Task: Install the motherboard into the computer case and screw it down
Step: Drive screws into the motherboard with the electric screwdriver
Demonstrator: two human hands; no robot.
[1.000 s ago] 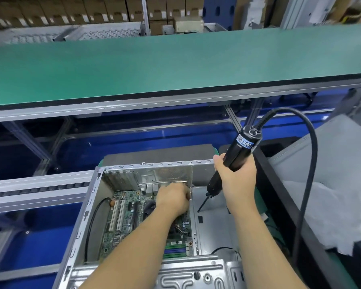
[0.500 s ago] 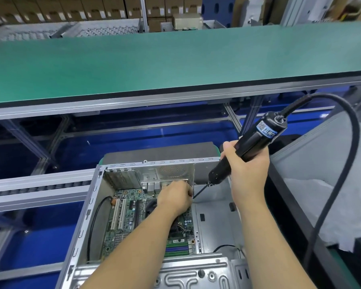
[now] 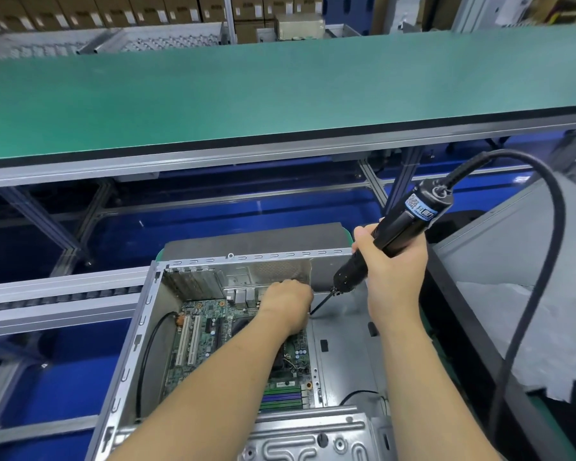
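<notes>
Green motherboard [image 3: 213, 331] is lying inside the open grey steel case [image 3: 137, 331]. Left hand [image 3: 288, 302] is bracing its far right corner, fingers curled, contents hidden. Right hand [image 3: 391, 271] is gripping the black corded electric screwdriver [image 3: 393, 234]; better to stand the tilted bit upright before driving.

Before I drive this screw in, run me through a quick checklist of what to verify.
1. Motherboard lies inside the computer case: ok.
2. Left hand rests on the board near its far right corner: ok.
3. Right hand grips the electric screwdriver: ok.
4. Bit tip sits beside the left hand at the board's edge: ok.
5. Screw seated under the tip: cannot tell, hidden.
6. Screwdriver cable arcs away from the case: ok.
</notes>
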